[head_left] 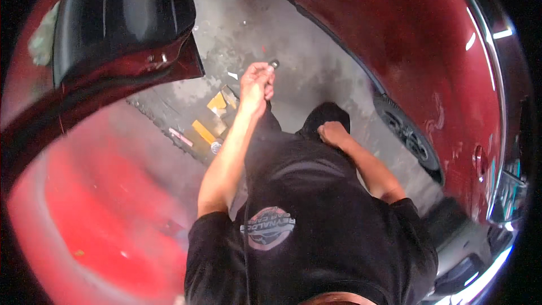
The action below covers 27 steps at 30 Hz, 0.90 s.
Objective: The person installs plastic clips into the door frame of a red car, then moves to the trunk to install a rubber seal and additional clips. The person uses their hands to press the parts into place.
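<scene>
Held out over the floor, my left hand (257, 85) is closed, pinching a small dark metal piece (274, 64) with a shiny spot between thumb and fingertips. Its exact kind is too small to tell. My right hand (333, 134) rests curled against my dark-clothed leg, near the knee. Its fingers are bent inward, and whatever they might hold is hidden. On the floor left of my left forearm lie a yellow piece (216, 103), a yellow strip (203, 131) and a small round white-rimmed item (215, 147).
A red car (451, 68) with a dark wheel (415, 144) stands at the right. Upper left is a black panel (130, 11) with a red edge; a glossy red body panel (113, 192) fills the lower left. Wet-looking concrete floor (237, 22) runs between.
</scene>
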Each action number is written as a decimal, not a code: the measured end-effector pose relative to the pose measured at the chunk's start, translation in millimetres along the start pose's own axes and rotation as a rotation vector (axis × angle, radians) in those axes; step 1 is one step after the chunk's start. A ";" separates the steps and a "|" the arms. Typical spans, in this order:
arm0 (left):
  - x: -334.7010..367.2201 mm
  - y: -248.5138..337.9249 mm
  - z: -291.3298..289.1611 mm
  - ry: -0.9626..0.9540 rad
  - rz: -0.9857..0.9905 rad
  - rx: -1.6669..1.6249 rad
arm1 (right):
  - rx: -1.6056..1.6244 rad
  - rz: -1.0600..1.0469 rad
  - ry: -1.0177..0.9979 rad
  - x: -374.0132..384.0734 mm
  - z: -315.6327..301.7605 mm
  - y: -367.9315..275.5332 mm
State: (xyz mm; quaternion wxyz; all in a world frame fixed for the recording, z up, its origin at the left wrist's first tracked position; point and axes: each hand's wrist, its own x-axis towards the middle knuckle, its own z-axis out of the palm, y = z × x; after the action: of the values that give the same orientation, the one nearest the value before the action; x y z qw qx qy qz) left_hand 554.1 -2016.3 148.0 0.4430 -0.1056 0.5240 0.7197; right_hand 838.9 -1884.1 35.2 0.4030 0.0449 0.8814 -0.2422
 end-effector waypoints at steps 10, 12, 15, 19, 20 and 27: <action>161.3 40.5 -37.9 -0.018 -0.132 0.181 | 1.232 0.084 0.183 -20.1 -92.4 -58.3; 209.4 34.7 -38.8 -0.050 -0.097 0.232 | 1.339 0.198 0.231 47.6 -95.1 -30.3; 268.8 8.2 -37.4 -0.082 -0.022 0.256 | 1.766 -0.058 0.637 202.9 -90.6 23.1; 368.7 -27.9 -51.0 -0.189 0.067 0.336 | 1.439 0.090 0.988 366.5 -150.5 59.2; 396.0 -37.3 -57.8 -0.209 0.112 0.355 | 1.537 0.055 0.988 393.0 -162.4 67.0; 537.3 -91.2 -91.6 -0.463 0.309 0.449 | 1.940 -0.089 1.408 538.2 -175.8 120.0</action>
State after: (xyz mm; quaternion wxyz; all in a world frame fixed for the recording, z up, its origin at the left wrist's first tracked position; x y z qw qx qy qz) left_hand 279.2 -1805.5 -282.6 0.4480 0.2410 0.5647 0.6499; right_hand 389.5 -1759.7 -307.7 -0.3780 0.4221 0.3594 -0.7414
